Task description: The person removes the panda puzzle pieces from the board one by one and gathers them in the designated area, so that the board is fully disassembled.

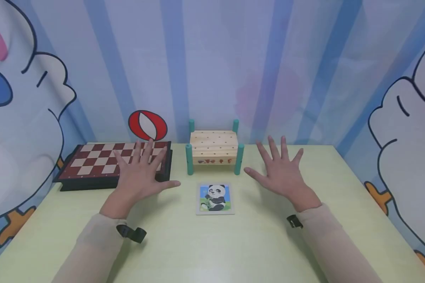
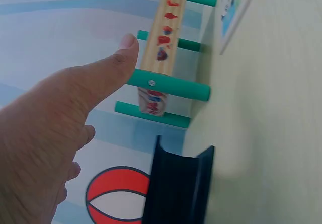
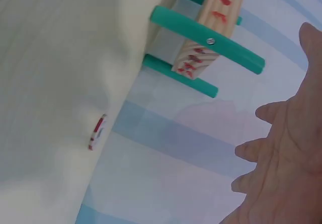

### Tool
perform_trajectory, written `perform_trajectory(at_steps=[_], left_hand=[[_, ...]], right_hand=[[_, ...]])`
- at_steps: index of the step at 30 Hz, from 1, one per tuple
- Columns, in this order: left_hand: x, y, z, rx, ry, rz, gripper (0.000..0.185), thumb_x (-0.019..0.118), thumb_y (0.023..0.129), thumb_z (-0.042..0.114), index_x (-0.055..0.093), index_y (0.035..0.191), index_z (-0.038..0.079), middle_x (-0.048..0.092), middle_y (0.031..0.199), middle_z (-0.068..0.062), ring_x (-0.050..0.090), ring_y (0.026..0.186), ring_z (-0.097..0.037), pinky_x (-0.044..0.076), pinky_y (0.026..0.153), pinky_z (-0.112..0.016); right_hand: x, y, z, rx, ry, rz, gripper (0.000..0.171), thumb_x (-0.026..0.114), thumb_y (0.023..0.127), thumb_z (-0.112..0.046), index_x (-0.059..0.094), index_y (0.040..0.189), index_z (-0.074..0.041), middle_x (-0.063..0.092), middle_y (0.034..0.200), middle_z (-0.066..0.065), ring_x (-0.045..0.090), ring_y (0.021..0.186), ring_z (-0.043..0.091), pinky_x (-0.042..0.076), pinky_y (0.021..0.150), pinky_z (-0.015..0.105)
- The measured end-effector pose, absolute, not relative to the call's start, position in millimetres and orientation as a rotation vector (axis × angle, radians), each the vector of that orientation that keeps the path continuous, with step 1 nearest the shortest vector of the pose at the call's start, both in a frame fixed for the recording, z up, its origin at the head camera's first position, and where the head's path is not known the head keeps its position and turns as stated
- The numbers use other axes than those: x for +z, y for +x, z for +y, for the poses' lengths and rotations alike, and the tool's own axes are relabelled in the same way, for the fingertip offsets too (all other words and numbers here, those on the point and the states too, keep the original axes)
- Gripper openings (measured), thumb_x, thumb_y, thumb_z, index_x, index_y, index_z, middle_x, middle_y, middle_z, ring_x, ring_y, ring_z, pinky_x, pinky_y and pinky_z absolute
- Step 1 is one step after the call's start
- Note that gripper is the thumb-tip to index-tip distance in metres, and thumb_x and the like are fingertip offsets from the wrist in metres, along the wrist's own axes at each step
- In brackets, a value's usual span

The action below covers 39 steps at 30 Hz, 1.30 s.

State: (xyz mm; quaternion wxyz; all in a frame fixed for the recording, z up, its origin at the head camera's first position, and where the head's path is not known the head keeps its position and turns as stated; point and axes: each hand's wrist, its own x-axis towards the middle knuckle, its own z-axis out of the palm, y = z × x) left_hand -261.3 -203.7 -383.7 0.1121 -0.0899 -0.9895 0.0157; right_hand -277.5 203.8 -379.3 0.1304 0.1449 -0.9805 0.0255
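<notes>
My left hand (image 1: 137,177) hovers with fingers spread, overlapping the front right part of a red-and-white checkered game board (image 1: 92,159) in the head view. Its thumb points toward a small wooden stand (image 1: 214,143) with green legs and rows of holes in its top. On the other side, my right hand (image 1: 282,176) is also spread, holding nothing, to the right of the stand. Between the hands, nearer to me, a square panda picture (image 1: 215,199) lies flat with a pale border. The left wrist view shows the stand's fruit-printed side (image 2: 163,38) past my thumb.
A pale yellow-green table (image 1: 212,243) carries everything. Behind it hangs a blue-striped cloth (image 1: 212,70) printed with cartoon figures and a red ball (image 1: 136,125). The board's dark case edge (image 2: 176,189) rises near my left hand in the left wrist view.
</notes>
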Motion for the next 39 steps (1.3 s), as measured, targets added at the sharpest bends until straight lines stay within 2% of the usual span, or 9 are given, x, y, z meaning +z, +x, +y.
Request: perform_trajectory(at_steps=[3, 5, 8, 10, 12, 16, 23, 35, 39], left_hand=[[-374, -257, -203, 0.017, -0.279, -2.896, 0.115, 0.044, 0.073, 0.094, 0.020, 0.162, 0.025, 0.001, 0.168, -0.014, -0.004, 0.152, -0.044, -0.019, 0.104, -0.078], [-369, -254, -202, -0.030, -0.345, -2.885, 0.109, 0.051, 0.076, 0.087, 0.022, 0.162, 0.026, 0.005, 0.169, -0.013, -0.004, 0.152, -0.042, -0.014, 0.109, -0.076], [-365, -247, -195, -0.260, -0.524, -2.891, 0.094, 0.061, 0.083, 0.075, 0.033, 0.159, 0.026, 0.027, 0.164, -0.009, 0.016, 0.152, -0.035, 0.010, 0.118, -0.069], [-366, -244, -187, -0.488, -0.662, -2.918, 0.082, 0.065, 0.086, 0.067, 0.043, 0.154, 0.026, 0.043, 0.155, -0.004, 0.033, 0.146, -0.029, 0.030, 0.116, -0.060], [-373, -243, -176, -0.707, -0.754, -2.961, 0.075, 0.068, 0.088, 0.063, 0.050, 0.149, 0.024, 0.054, 0.146, 0.000, 0.045, 0.138, -0.024, 0.042, 0.110, -0.053], [-403, -249, -158, -0.818, -0.865, -3.046, 0.082, 0.066, 0.086, 0.066, 0.047, 0.151, 0.020, 0.049, 0.151, 0.001, 0.040, 0.142, -0.023, 0.037, 0.115, -0.049], [-450, -252, -152, -0.682, -0.937, -3.059, 0.097, 0.060, 0.086, 0.072, 0.027, 0.161, 0.021, 0.025, 0.165, 0.003, 0.016, 0.152, -0.017, 0.023, 0.121, -0.045], [-454, -249, -149, -0.665, -0.864, -3.049, 0.103, 0.062, 0.081, 0.076, 0.027, 0.161, 0.022, 0.024, 0.166, 0.004, 0.017, 0.152, -0.017, 0.025, 0.120, -0.046], [-454, -249, -150, -0.673, -0.859, -3.064, 0.102, 0.063, 0.080, 0.076, 0.028, 0.161, 0.023, 0.024, 0.166, 0.005, 0.017, 0.152, -0.016, 0.025, 0.121, -0.046]], right_hand=[[-373, -274, 201, 0.158, 0.459, -2.824, 0.096, 0.035, 0.091, -0.081, 0.015, 0.163, -0.021, 0.006, 0.168, 0.015, -0.006, 0.152, 0.044, 0.001, 0.105, 0.085], [-370, -273, 199, 0.238, 0.506, -2.768, 0.090, 0.042, 0.094, -0.073, 0.025, 0.161, -0.016, 0.018, 0.166, 0.016, 0.008, 0.152, 0.043, 0.013, 0.109, 0.080], [-367, -268, 190, 0.486, 0.610, -2.702, 0.070, 0.048, 0.100, -0.059, 0.045, 0.151, -0.010, 0.045, 0.153, 0.014, 0.038, 0.142, 0.038, 0.036, 0.109, 0.065], [-366, -264, 181, 0.694, 0.729, -2.680, 0.055, 0.051, 0.103, -0.049, 0.058, 0.140, -0.009, 0.061, 0.138, 0.010, 0.055, 0.128, 0.032, 0.049, 0.101, 0.054], [-368, -260, 171, 0.915, 0.854, -2.698, 0.043, 0.053, 0.104, -0.042, 0.066, 0.130, -0.010, 0.068, 0.127, 0.005, 0.062, 0.118, 0.026, 0.054, 0.094, 0.047], [-387, -266, 149, 1.200, 1.067, -2.759, 0.032, 0.056, 0.104, -0.032, 0.069, 0.125, -0.011, 0.069, 0.122, 0.001, 0.064, 0.113, 0.021, 0.056, 0.093, 0.042], [-422, -297, 116, 1.316, 1.157, -2.942, 0.037, 0.056, 0.104, -0.034, 0.064, 0.133, -0.012, 0.065, 0.130, 0.000, 0.059, 0.121, 0.020, 0.048, 0.105, 0.042], [-437, -313, 105, 1.197, 1.131, -2.908, 0.023, 0.058, 0.103, -0.030, 0.075, 0.116, -0.020, 0.063, 0.115, -0.007, 0.059, 0.107, 0.013, 0.050, 0.095, 0.039], [-436, -311, 102, 1.142, 1.140, -2.908, 0.025, 0.058, 0.103, -0.029, 0.077, 0.114, -0.017, 0.063, 0.114, -0.003, 0.058, 0.108, 0.017, 0.050, 0.095, 0.041]])
